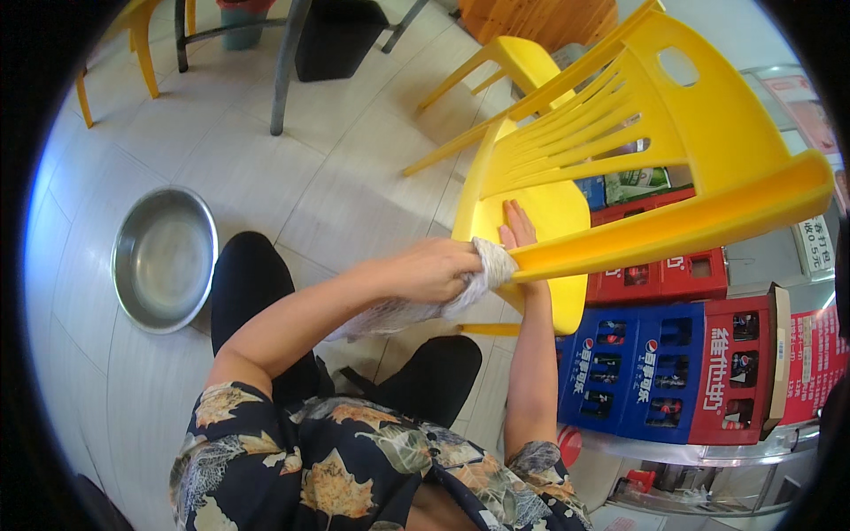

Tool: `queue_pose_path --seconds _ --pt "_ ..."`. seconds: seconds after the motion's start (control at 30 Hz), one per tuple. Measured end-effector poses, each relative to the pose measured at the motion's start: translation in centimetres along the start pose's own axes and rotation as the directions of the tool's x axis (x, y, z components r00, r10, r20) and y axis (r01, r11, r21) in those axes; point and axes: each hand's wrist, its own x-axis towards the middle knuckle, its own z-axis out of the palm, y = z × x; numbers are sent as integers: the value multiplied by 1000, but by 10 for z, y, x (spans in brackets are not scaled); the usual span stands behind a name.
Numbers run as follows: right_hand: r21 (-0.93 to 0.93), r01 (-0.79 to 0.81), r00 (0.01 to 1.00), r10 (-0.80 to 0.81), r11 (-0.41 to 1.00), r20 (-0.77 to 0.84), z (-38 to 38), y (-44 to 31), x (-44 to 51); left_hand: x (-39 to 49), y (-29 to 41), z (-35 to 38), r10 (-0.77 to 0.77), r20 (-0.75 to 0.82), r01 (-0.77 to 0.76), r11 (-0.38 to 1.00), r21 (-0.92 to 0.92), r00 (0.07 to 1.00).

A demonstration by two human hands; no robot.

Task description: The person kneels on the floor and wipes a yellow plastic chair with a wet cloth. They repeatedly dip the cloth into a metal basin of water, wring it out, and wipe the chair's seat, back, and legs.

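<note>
A yellow plastic chair (724,113) with a slatted backrest is before me, its back reaching toward the upper right. My left hand (431,269) grips a wet-looking, greyish-white cloth (497,262). The cloth is wrapped around the lower end of the chair's near side rail (664,229), and its loose part hangs below my wrist. Behind that rail, my right hand (519,227) lies against the seat with its fingers extended. The rail and cloth hide part of the right hand, including its thumb.
To my left, a metal basin (169,259) with liquid stands on the tiled floor. Drink crates (631,372) are stacked at right. Another yellow plastic seat (524,63), a round wooden tabletop (538,20), a black bin (339,40) and a grey metal leg (285,73) are farther off.
</note>
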Motion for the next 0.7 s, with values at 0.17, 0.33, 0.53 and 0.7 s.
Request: queue_pose_path --seconds 0.17,0.33,0.53,0.7 --pt "17 5 1000 -5 1000 -4 -1 1 1 -14 10 11 -220 -19 214 964 -158 975" --pt "31 -4 1000 5 1000 -22 -2 0 2 -18 23 36 -261 -191 124 838 -531 946" --pt "36 -47 999 48 998 -24 0 -4 1 -15 21 49 -439 -168 395 887 -240 883" --pt "34 -71 997 70 997 16 -3 -2 1 -32 14 54 -363 -246 283 908 -307 899"
